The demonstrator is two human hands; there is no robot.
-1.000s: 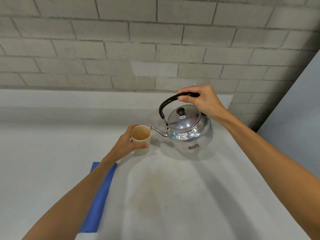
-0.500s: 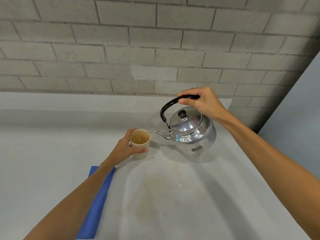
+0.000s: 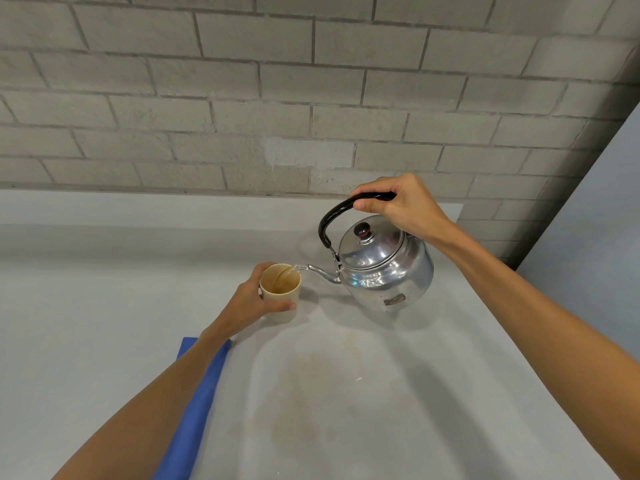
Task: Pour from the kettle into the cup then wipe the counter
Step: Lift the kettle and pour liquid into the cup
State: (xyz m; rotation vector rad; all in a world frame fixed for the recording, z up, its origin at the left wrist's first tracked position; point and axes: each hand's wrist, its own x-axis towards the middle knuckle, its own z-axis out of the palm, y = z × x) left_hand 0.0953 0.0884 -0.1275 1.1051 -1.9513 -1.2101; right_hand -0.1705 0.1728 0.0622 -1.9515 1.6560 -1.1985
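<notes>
Kettle (image 3: 384,268) now tipped further, stream entering cup (image 3: 280,289), left hand (image 3: 249,303) steadying

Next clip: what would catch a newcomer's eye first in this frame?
The shiny metal kettle, right of centre, tilted by the right hand on its black handle, sends a thin stream from its spout into the beige cup. The left hand steadies that cup on the grey counter. A blue cloth lies partly under the left forearm, beside a faint brownish stain on the counter nearer the camera.
</notes>
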